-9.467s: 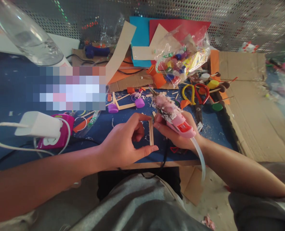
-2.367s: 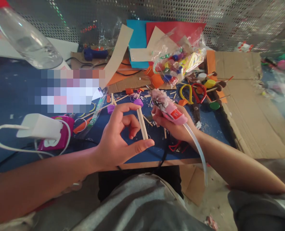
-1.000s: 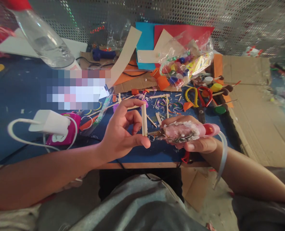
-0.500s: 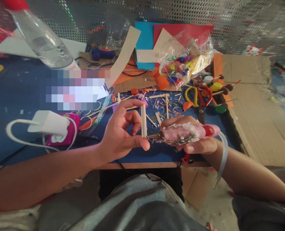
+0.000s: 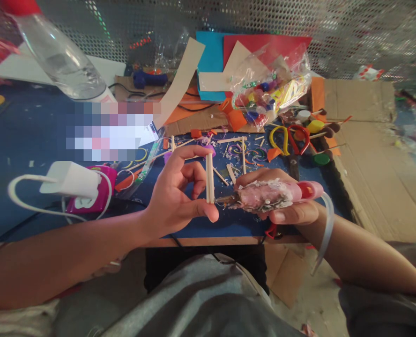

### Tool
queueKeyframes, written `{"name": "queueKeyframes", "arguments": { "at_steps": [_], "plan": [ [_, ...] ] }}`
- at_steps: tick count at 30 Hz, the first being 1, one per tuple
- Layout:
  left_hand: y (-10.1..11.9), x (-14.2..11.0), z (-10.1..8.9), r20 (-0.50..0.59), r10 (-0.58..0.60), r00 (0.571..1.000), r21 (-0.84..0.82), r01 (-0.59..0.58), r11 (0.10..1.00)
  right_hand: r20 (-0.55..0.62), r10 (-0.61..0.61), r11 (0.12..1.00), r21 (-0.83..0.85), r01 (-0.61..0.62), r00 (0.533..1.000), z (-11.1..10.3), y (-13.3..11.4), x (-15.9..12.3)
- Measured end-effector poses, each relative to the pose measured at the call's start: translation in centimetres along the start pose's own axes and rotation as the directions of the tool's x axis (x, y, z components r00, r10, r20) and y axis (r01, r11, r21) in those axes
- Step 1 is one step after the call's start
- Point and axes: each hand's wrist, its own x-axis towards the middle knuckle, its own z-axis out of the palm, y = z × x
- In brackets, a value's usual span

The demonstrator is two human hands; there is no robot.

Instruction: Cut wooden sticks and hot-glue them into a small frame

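Note:
Between the thumb and index finger of my left hand [image 5: 180, 189] a short piece of wooden sticks [image 5: 210, 178] is pinched at both ends, standing upright. It looks like two or more thin sticks side by side. My right hand [image 5: 292, 210] is wrapped around a pink hot glue gun [image 5: 267, 195], its body crusted with dried glue and scraps. The gun's dark nozzle [image 5: 225, 200] points left, at or just beside the lower end of the sticks. A translucent glue stick [image 5: 325, 234] curves down out of the gun's back.
Scissors [image 5: 293, 164] with yellow and red handles lie beyond my right hand. Stick pieces [image 5: 231, 173] and shavings litter the blue table. A white charger [image 5: 70, 180] on a pink block, a bottle [image 5: 63, 56], a plastic bag [image 5: 274, 93] and cardboard [image 5: 380, 164] stand around.
Both hands stay nearly still. The glue gun has shifted very slightly right and its nozzle sits a touch lower against the lower end of the sticks.

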Motion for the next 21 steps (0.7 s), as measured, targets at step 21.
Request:
{"name": "queueKeyframes", "arguments": {
  "at_steps": [21],
  "plan": [
    [0.07, -0.04, 0.02, -0.005, -0.012, 1.000, -0.010, 0.012, 1.000, -0.005, 0.028, 0.999, 0.025, -0.028, 1.000, 0.10, -0.23, 0.03]
  ]
}}
